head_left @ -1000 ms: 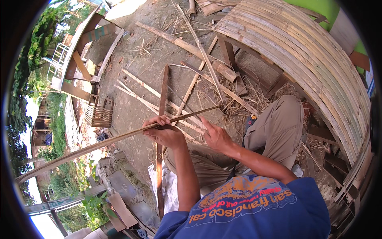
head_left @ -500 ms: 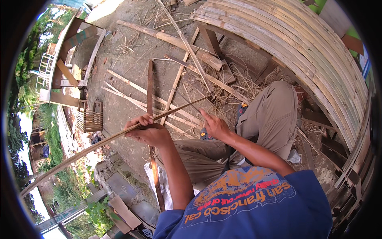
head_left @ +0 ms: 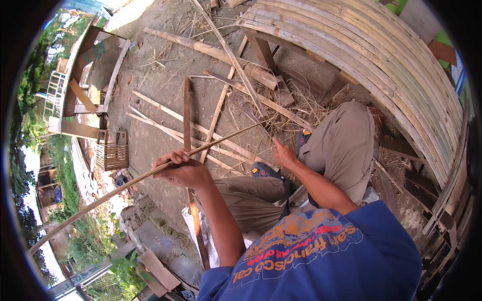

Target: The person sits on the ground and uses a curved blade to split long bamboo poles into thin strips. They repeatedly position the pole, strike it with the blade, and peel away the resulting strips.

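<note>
A long, narrow bamboo strip (head_left: 108, 193) runs slantwise from the lower left up to the middle of the view. My left hand (head_left: 185, 171) is closed around it, nearer its upper end. In my right hand (head_left: 286, 154), fingers closed, is a knife (head_left: 260, 123) with a thin, dark blade; my fist hides its handle. The blade crosses close by the strip's far end, though I cannot tell if they touch. Beneath the strip stands a dark upright slat (head_left: 188, 113), rising in front of my left forearm.
Split bamboo strips (head_left: 170, 111) and a bamboo pole (head_left: 216, 50) lie on the dirt ground. Shavings (head_left: 306, 108) are heaped by my feet. A slatted bamboo bench (head_left: 361, 45) curves along the right. A small slatted crate (head_left: 113, 155) and broken concrete blocks (head_left: 150, 231) stand at left.
My right hand and the knife have moved right and slightly toward my body, away from my left hand. The strip has shifted slightly left in my left hand's grip.
</note>
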Available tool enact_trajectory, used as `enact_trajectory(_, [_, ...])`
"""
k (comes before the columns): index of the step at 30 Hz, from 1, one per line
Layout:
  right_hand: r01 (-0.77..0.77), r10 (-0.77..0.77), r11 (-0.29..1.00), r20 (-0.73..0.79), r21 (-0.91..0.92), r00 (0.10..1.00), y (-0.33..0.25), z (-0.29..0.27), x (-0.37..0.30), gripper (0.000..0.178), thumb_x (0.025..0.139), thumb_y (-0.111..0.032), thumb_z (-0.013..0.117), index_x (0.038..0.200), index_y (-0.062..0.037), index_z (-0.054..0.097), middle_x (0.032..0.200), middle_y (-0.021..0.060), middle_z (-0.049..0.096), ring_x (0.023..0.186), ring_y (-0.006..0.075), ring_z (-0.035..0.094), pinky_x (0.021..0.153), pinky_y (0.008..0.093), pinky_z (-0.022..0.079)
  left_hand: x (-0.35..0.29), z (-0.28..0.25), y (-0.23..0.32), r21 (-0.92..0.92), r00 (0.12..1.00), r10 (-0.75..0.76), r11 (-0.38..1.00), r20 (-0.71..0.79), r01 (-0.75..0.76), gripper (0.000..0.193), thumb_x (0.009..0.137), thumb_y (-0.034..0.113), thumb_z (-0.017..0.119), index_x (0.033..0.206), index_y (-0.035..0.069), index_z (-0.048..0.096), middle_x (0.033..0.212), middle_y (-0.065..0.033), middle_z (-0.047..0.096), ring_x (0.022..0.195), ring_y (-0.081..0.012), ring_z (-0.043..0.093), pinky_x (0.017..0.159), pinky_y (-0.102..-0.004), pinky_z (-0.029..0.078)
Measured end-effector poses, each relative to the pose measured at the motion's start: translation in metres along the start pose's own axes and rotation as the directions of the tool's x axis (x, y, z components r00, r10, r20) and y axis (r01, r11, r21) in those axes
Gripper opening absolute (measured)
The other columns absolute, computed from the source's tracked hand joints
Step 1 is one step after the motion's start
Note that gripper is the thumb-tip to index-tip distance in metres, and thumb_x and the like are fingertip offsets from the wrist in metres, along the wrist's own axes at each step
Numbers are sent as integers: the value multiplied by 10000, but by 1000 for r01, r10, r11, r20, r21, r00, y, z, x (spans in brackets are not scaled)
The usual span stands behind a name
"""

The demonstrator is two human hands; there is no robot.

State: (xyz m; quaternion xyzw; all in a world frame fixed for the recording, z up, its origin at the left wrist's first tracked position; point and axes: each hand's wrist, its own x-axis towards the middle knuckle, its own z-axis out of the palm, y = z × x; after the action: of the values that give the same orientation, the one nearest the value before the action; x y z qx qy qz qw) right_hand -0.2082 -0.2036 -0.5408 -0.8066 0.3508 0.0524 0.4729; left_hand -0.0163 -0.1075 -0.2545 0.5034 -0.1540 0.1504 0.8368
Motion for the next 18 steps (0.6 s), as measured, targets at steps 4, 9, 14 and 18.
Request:
enact_trajectory(4, [-55, 55, 998, 28, -13, 998, 6, 2, 2, 692, 882, -138, 550, 1534, -158, 319, 955, 311, 674, 898, 475, 673, 796, 561, 521, -2, 2, 2, -20, 1000, -17, 1000, 10, 17, 524, 994, 608, 403, 987, 89, 473, 664, -21, 439, 561, -128, 439, 540, -260, 418])
enact_trajectory(9, [-179, 183, 982, 88, -58, 979, 17, 5, -9, 717, 862, -109, 578, 1527, -160, 317, 1004, 301, 676, 962, 477, 667, 838, 553, 520, -6, 17, 5, 0, 998, -40, 999, 40, 40, 545, 995, 621, 381, 922, 82, 422, 678, -33, 464, 585, -130, 458, 547, -259, 424])
enact_trajectory(14, [-171, 174, 983, 62, -64, 983, 24, 6, 10, 740, 842, -88, 599, 1520, -159, 313, 1051, 308, 668, 999, 472, 661, 867, 541, 526, 7, 23, -11, -48, 994, -29, 998, 103, 34, 486, 1009, 547, 454, 1003, 62, 469, 813, -75, 529, 723, -173, 538, 697, -304, 493])
enact_trajectory(18, [-152, 148, 988, 75, 38, 986, 23, 1, 4, 707, 851, -120, 569, 1517, -131, 332, 1062, 326, 660, 1025, 466, 652, 891, 523, 516, -4, 22, -35, 136, 990, -57, 990, 129, 39, 360, 1027, 356, 563, 1176, 37, 486, 1068, -120, 561, 992, -199, 580, 909, -333, 477])
